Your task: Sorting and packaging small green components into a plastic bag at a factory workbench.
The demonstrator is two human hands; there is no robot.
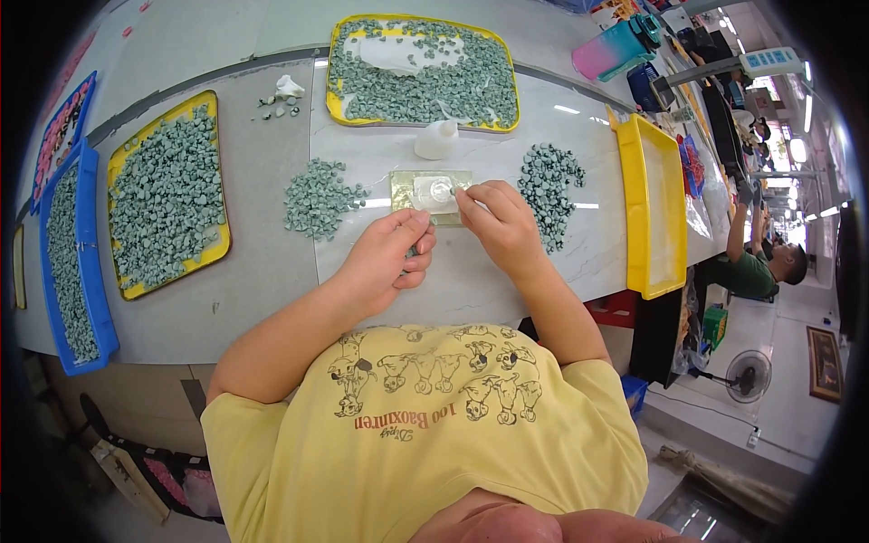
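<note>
- Two bare hands meet over the middle of the bench, a little in from its near edge: the left hand [391, 252] is curled, thumb against fingers, seemingly pinching one small grey-green piece, though the piece itself is mostly hidden.
- The right hand [500, 222] has its fingertips pressed on the right end of a small clear part [433, 192] that lies on a pale olive pad [401, 186], steadying it rather than gripping it.
- The step in hand looks like fitting or dabbing a piece at the clear part; the next move calls for a fine, steady placement while the right fingers keep the part from sliding.
- Just left of the pad sits a loose heap of grey-green pieces [319, 197]; a second heap [549, 188] lies to the right.
- Behind the pad stands a small white squeeze bottle [437, 140].
- At the far edge a yellow tray [334, 63] is full of the same pieces; another filled yellow tray [217, 172] lies toward the left end, beside a blue tray [89, 253].
- At the right end an empty-looking yellow tray [634, 199] overhangs the bench's edge.
</note>
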